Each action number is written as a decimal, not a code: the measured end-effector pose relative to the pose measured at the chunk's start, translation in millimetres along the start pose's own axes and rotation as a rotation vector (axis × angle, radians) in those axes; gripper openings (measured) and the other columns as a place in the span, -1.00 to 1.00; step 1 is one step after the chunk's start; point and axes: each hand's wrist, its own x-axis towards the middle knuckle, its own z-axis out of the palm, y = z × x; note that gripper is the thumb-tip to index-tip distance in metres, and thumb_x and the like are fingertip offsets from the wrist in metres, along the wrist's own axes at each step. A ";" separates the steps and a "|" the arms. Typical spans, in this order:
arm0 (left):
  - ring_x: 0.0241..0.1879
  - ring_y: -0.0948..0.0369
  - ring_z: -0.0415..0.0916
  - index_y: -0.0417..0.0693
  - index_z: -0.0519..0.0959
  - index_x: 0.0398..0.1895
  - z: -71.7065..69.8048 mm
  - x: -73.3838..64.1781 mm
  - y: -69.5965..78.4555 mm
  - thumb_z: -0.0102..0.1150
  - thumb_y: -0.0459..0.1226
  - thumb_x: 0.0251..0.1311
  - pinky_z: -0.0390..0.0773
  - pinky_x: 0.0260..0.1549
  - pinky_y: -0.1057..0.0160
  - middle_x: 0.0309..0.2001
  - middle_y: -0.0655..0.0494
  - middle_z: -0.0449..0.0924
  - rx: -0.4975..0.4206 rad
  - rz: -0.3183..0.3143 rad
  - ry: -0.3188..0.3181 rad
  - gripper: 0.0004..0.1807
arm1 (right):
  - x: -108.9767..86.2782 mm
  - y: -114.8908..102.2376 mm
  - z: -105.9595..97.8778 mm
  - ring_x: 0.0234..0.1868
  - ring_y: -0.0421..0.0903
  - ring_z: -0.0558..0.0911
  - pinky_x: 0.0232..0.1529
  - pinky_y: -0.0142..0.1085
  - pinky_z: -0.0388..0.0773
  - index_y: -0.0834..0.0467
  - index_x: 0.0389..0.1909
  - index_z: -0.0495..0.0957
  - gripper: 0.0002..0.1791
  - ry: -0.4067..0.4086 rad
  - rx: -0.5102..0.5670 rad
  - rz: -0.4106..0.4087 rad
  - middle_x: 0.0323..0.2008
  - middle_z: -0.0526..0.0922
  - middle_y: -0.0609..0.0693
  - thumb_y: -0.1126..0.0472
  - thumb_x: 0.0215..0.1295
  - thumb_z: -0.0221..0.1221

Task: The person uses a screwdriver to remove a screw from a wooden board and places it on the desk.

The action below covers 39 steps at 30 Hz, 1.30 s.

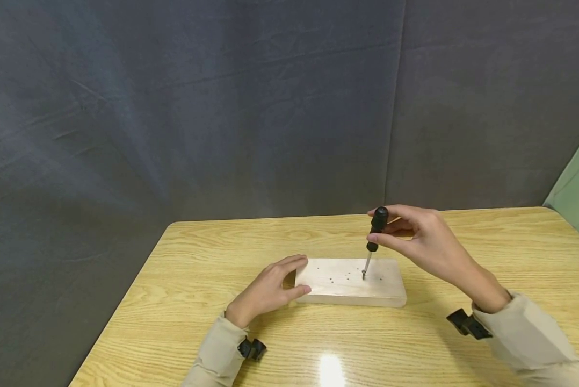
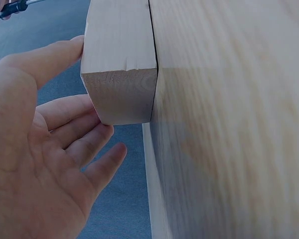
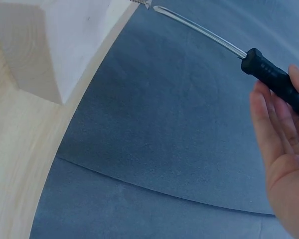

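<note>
A pale wooden block (image 1: 318, 282) lies flat on the table, with several small dark holes in its top. My left hand (image 1: 270, 285) holds its left end, thumb at the near edge and fingers towards the far side; in the left wrist view the little finger stands off the block. My right hand (image 1: 432, 244) grips a screwdriver (image 1: 378, 219) by its black handle, tilted over the block. Below its tip a metal screw (image 1: 364, 275) stands partly out of the wood. In the right wrist view a small gap separates the tip from the screw head.
The wood-grain table (image 1: 212, 258) reaches back to a dark grey cloth (image 1: 270, 107). A green panel (image 1: 577, 183) stands at the far right. Each sleeved wrist wears a small black camera mount.
</note>
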 end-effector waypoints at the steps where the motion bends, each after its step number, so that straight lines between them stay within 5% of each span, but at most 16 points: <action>1: 0.50 0.05 0.18 -0.04 0.31 0.47 0.0 -0.1 0.0 0.13 0.06 0.37 0.29 0.45 -0.02 0.50 0.06 0.23 -0.001 0.000 0.000 -0.31 | -0.1 0.0 -0.1 -0.33 -0.39 0.71 -0.28 -0.56 0.66 0.12 -0.07 0.69 -0.65 0.002 -0.001 0.003 -0.27 0.77 -0.02 0.35 0.08 0.43; 39: 0.50 0.05 0.18 -0.04 0.30 0.47 -0.4 -0.4 0.2 0.14 0.05 0.37 0.30 0.44 -0.02 0.51 0.05 0.22 -0.002 0.003 0.001 -0.30 | 3.0 -0.2 15.8 -0.22 -0.42 0.67 -0.17 -0.59 0.63 0.28 0.05 0.60 -0.65 -0.070 0.068 0.075 -0.17 0.75 0.13 0.38 0.23 0.32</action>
